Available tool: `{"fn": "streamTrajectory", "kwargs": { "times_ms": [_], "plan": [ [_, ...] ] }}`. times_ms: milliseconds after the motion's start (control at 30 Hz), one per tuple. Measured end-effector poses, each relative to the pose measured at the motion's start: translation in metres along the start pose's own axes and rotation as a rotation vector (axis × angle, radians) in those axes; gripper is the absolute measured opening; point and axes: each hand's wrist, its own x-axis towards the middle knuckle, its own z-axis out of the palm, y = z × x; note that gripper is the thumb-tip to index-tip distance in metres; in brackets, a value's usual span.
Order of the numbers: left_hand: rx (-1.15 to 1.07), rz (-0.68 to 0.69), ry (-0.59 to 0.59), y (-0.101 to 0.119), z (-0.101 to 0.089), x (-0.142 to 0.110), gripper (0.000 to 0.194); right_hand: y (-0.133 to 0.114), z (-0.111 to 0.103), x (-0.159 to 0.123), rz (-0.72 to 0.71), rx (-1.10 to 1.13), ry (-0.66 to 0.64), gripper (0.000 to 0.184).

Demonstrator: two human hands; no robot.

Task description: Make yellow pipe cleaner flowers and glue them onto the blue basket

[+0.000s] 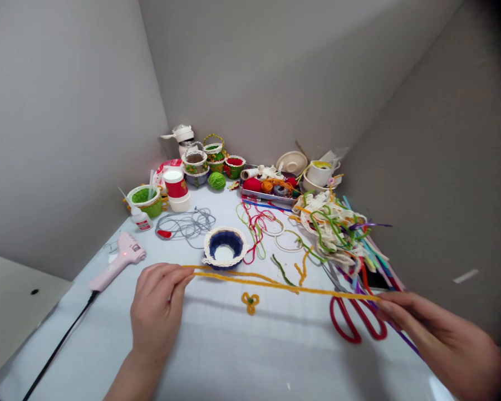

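Observation:
A yellow pipe cleaner (309, 289) is stretched level above the table between my two hands. My left hand (158, 301) pinches one end of it, and a second yellow strand (250, 274) also runs from those fingertips. The other end is pinched by my right hand (438, 334), over the red-handled scissors (350, 317). Below the strand lies a small yellow three-loop flower (250, 302) with a green centre. Just behind it stands a dark blue bowl-shaped basket (224, 248) with a white braided rim.
A pink hot glue gun (119, 262) with a black cord lies at left, near a glue bottle (141, 219). Grey cord (186, 225) is tangled behind. Pipe cleaners and lace (334, 225) are heaped at right. A tray of yarn (271, 195) and small baskets (194, 161) stand at the back.

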Motion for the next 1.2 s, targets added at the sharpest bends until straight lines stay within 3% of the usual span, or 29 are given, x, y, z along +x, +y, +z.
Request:
{"fn": "streamTrajectory", "kwargs": {
  "times_ms": [200,300,467,600,733,867,1067,1200],
  "plan": [
    [-0.033,-0.06,-0.023,0.0,-0.002,-0.002,0.005,0.0,0.003,-0.001,0.119,0.123,0.18,0.029],
    [-0.12,-0.237,-0.074,0.0,-0.004,-0.002,0.007,-0.001,0.006,0.004,0.176,0.232,0.174,0.029],
    [-0.425,-0.573,-0.173,-0.01,-0.008,-0.002,0.013,0.004,0.011,0.013,0.34,0.396,0.129,0.033],
    [-0.603,-0.696,-0.22,-0.014,-0.009,-0.004,0.017,0.002,0.02,0.013,0.426,0.622,0.179,0.035],
    [-0.866,-0.793,-0.245,-0.008,-0.008,-0.002,0.024,-0.013,0.032,0.016,0.398,0.945,0.283,0.037],
    [-1.131,-0.902,-0.253,0.0,-0.006,0.002,0.033,-0.024,0.043,0.024,0.387,1.055,0.304,0.037],
    [-1.407,-0.951,-0.222,0.003,-0.004,0.002,0.04,-0.03,0.052,0.03,0.287,1.118,0.296,0.028],
    [-1.105,-0.835,-0.143,0.002,-0.003,-0.003,0.03,-0.027,0.054,0.031,0.261,1.138,0.399,0.027]
  ]
}}
